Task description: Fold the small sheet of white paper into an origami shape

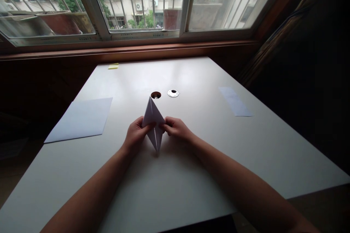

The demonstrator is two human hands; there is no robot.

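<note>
Between my two hands is a piece of white paper folded into a narrow diamond (152,113), with a crease or slit running down its middle. Its upper tip points toward the window and its lower tip toward me. My left hand (136,133) grips the left edge, the thumb lying across the front of the paper. On the opposite edge, my right hand (176,128) pinches the paper between thumb and fingers. The fingers behind the paper are partly hidden. Whether the lower tip touches the table I cannot tell.
The white table (191,182) carries a stack of white paper (82,118) at left and a paper strip (235,102) at right. Beyond the diamond are a round cable hole (156,95) and a metal ring (173,93). A yellow sticky note (113,66) lies near the window.
</note>
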